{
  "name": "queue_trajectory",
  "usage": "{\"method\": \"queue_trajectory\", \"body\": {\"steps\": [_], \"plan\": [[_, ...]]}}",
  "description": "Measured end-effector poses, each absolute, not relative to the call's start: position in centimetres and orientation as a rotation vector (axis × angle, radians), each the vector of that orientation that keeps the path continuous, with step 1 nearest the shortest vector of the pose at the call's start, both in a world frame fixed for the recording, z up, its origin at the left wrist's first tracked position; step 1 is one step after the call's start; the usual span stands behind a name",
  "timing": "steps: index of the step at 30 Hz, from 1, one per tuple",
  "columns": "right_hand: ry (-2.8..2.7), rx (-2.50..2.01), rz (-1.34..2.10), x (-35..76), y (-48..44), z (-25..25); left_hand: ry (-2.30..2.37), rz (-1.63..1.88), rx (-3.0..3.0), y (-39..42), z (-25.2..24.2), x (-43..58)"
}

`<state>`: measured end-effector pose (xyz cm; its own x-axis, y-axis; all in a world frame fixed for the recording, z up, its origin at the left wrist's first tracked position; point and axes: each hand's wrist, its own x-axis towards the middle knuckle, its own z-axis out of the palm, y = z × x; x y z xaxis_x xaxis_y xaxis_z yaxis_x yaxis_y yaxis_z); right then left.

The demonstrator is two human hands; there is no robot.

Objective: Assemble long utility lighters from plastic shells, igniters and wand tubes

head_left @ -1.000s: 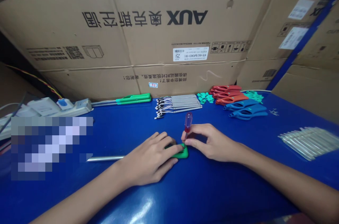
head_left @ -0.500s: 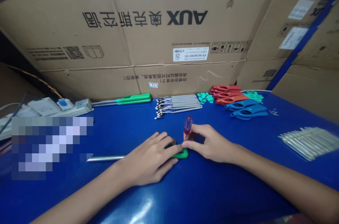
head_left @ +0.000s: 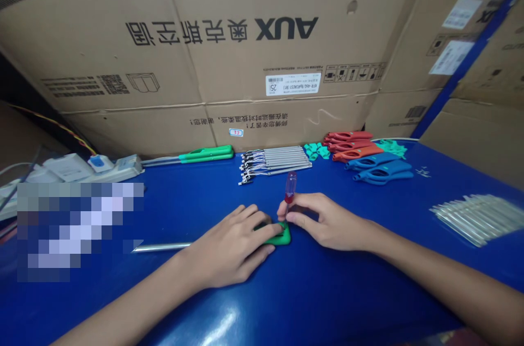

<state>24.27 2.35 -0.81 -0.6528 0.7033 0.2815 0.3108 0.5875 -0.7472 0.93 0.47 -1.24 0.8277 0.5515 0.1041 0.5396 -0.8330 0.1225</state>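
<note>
My left hand (head_left: 241, 245) lies over a green plastic handle (head_left: 283, 237), its fingers curled on it and holding it flat against the table. A thin metal tube (head_left: 161, 248) runs out leftward from under this hand, in line with the handle, much like a stick lighter. My right hand (head_left: 319, 220) pinches a screwdriver (head_left: 290, 188) low down between thumb and fingers. The screwdriver stands nearly upright, its clear purple-red grip on top and its shaft down at the handle's right end. Its tip is hidden or too small to make out.
Behind my hands lie finished-looking green-handled pieces (head_left: 208, 154), metal tubes with wires (head_left: 282, 160), teal plastic bits (head_left: 316, 150), and red, orange and blue handles (head_left: 380, 167). Several clear-wrapped tubes (head_left: 478, 218) lie at right. A power strip (head_left: 106, 168) stands at left; cardboard (head_left: 229, 73) walls the back.
My right fingers have shifted around the screwdriver, and its grip sits slightly higher and more upright. My left hand stays on the green handle almost unmoved.
</note>
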Motion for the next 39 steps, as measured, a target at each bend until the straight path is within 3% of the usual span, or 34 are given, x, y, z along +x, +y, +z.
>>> {"method": "queue_trajectory", "body": {"steps": [39], "plan": [[-2.214, -0.799, 0.95, 24.1, 2.4, -0.9, 0.879, 0.2, 2.928, 0.42, -1.37, 0.95]]}}
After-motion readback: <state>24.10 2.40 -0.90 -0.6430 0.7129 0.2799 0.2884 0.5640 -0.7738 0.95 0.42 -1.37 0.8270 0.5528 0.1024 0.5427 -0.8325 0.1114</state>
